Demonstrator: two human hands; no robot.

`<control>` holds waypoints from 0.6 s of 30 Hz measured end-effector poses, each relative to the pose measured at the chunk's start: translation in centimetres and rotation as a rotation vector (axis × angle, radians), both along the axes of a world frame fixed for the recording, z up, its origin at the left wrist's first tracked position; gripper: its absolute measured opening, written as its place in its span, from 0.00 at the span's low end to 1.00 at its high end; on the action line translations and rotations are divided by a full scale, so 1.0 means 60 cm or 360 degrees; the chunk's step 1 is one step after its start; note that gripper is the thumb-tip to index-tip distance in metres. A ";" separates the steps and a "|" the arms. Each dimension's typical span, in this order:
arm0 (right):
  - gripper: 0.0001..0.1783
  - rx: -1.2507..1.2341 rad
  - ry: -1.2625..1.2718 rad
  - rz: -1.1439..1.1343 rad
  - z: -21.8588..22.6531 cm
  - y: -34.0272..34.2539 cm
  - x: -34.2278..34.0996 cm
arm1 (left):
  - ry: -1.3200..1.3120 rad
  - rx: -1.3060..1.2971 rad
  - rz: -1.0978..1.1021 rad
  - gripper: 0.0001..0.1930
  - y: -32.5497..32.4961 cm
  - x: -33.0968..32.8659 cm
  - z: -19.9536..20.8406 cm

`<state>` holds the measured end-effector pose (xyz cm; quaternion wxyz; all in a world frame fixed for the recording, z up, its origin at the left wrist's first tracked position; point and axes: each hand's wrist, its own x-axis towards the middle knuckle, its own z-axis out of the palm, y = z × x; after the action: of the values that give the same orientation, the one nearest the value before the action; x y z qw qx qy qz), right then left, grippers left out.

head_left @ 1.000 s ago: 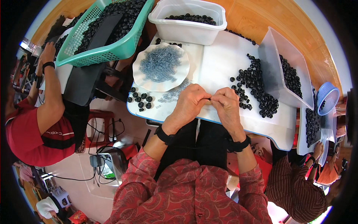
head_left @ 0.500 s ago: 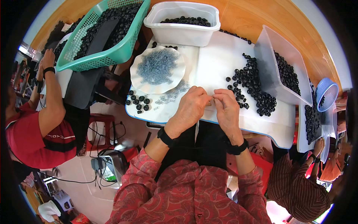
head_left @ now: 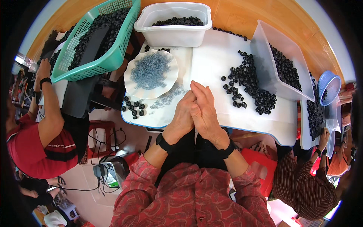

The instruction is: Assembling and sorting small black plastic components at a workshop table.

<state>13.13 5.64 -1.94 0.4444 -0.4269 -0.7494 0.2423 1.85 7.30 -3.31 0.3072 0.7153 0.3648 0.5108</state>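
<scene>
My left hand point(head_left: 179, 120) and my right hand point(head_left: 204, 118) meet over the front edge of the white table point(head_left: 211, 75). The right palm lies against the left hand, its fingers stretched out and crossing over. Most of the left fingers are bent in and covered, so anything between the palms is hidden. Left of my hands, a white wavy-edged plate point(head_left: 147, 93) carries a heap of small grey translucent pieces point(head_left: 150, 69). Several loose black ring-like parts point(head_left: 134, 107) lie in front of the plate. A larger pile of such black parts point(head_left: 263, 102) spreads to the right.
A white tub point(head_left: 172, 36) of black parts stands at the back. A translucent bin point(head_left: 281, 90) rests tilted at the right. A green basket point(head_left: 113, 62) stands at the left. Co-workers sit on both sides, one in a red shirt point(head_left: 41, 151), another in stripes point(head_left: 300, 181).
My fingertips were pinched together around something small above the table edge. Now the right hand has crossed onto the left, with its fingers straightened. The view has shifted slightly.
</scene>
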 end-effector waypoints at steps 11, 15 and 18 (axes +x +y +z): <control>0.38 0.0002 -0.0140 -0.0021 -0.005 0.002 -0.006 | 0.0178 0.0181 0.0106 0.14 0.003 -0.003 -0.016; 0.39 -0.0004 -0.0151 -0.0015 -0.010 0.002 -0.001 | 0.0169 0.0168 0.0097 0.13 0.004 -0.001 -0.007; 0.41 -0.0041 -0.0136 -0.0036 -0.017 0.003 0.002 | 0.0174 0.0167 0.0081 0.13 0.005 -0.001 0.000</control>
<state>13.22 5.83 -2.93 0.4092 -0.4510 -0.7595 0.2286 1.81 7.60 -3.30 0.2357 0.7477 0.3717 0.4971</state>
